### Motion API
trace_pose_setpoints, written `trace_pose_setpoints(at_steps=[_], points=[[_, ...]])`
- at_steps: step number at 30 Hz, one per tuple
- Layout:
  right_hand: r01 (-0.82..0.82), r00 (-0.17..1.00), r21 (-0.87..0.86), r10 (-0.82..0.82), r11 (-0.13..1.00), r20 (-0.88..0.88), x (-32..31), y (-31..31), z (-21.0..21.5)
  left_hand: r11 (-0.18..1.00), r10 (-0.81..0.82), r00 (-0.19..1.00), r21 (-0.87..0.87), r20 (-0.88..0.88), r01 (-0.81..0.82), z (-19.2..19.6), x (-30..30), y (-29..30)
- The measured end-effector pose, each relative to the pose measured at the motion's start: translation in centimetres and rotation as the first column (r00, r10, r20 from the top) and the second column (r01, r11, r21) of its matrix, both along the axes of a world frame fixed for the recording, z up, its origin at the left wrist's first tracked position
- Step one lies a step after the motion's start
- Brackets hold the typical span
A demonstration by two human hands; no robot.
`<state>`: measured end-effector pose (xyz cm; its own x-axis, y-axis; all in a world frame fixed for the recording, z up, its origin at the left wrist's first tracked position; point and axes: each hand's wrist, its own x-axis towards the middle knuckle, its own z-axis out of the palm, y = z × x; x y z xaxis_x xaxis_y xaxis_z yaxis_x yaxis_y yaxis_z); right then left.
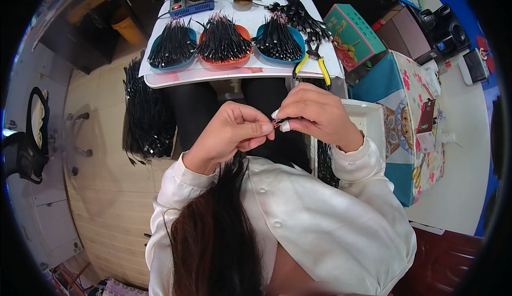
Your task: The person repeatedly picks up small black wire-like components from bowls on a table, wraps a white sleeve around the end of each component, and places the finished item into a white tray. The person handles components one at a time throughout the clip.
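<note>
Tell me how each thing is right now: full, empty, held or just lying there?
Left hand: pinching a thin wire.
Right hand: pinching the same wire.
Three bowls: full of black wires.
Pliers: lying on table, unheld.

The white table [213, 74] is my landmark. Its far half is crowded: three dishes heaped with black wires, a blue one [172, 48] at the left, an orange one [224, 42] in the middle, another blue one [278, 41] at the right, almost rim to rim. Behind them a small blue box [191, 5] and a loose wire bundle [290, 5] block the back edge. Yellow-handled pliers [312, 64] lie at the right corner. Only the strip along the near edge lies bare. Below that edge, over my lap, my hands [277, 122] have room. Left of the table hangs a thick curtain of black wires [146, 117]; to its right stands a green box [354, 34].
</note>
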<state>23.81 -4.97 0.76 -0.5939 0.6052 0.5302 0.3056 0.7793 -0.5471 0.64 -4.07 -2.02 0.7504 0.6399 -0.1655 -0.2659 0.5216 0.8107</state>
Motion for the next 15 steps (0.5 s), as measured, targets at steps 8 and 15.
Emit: trace_pose_setpoints(at_steps=[8,15], points=[[0.021,0.999,-0.072,-0.024,0.997,-0.043,-0.6,0.0,0.2,1.000,-0.027,1.000,0.009,-0.015,0.027,0.5,-0.2,0.3],[0.058,0.997,-0.185,-0.067,0.981,-0.043,-0.5,-0.9,-0.5,0.949,0.125,0.982,0.306,-0.140,-0.077,0.7,0.3,-0.8]])
